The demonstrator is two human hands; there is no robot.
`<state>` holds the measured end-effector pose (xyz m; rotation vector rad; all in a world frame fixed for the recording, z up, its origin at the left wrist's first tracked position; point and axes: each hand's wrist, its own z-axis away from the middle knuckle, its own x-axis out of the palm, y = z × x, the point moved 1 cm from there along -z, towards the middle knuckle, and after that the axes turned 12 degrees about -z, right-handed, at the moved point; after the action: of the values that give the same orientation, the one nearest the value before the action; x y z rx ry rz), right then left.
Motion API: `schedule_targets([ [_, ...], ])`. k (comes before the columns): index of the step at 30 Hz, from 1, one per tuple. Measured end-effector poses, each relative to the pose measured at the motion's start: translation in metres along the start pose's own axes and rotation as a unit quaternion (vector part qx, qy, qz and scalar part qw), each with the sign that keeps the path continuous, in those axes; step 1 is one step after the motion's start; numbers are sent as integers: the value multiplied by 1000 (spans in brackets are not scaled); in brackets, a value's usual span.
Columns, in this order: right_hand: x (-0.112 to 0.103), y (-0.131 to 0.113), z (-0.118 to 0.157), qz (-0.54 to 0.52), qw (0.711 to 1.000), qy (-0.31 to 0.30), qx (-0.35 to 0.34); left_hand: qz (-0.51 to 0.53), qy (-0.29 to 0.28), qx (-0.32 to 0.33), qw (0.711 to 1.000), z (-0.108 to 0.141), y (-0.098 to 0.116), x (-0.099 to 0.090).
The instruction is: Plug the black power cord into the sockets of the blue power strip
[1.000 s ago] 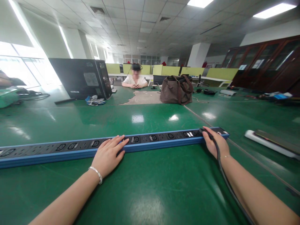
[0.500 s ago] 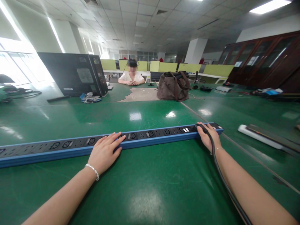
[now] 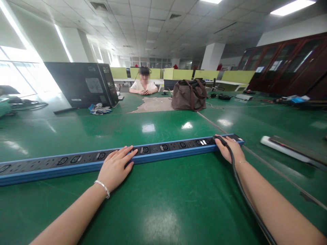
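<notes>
A long blue power strip [image 3: 153, 157] with black sockets along its top lies across the green table, its left end outside the view. My left hand [image 3: 117, 166] rests flat on the strip near its middle, fingers stretched out and slightly apart, holding nothing. At the strip's right end, my right hand [image 3: 230, 151] is closed round a black plug [image 3: 218, 139], which sits at a socket there; how deep it goes in is hidden. From the plug a thick black cable [image 3: 236, 180] runs back over the hand and along my right forearm.
A black computer case [image 3: 79, 85] lies at the back left, with gloves [image 3: 99, 109] before it. A brown bag [image 3: 189, 95] stands at the back centre. A white bar-shaped object [image 3: 283, 149] lies right of the strip. Across the table sits another person [image 3: 143, 85].
The view has shifted slightly, so everything sits a little lower in it. Both hands keep their places on the strip and the plug.
</notes>
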<state>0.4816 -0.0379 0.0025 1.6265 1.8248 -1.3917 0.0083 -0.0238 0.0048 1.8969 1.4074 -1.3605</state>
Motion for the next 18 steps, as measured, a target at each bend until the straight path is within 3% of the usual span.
schedule_targets([
  [4,-2,-4,0,3,999,-14,32,-4,-2,-3,1000,-1,1,-1],
  [10,3,-8,11,9,997,40,60,-13,-4,1,1000,0,1,-1],
  [18,13,-2,8,-41,996,77,9,-20,-3,12,1000,0,-1,0],
])
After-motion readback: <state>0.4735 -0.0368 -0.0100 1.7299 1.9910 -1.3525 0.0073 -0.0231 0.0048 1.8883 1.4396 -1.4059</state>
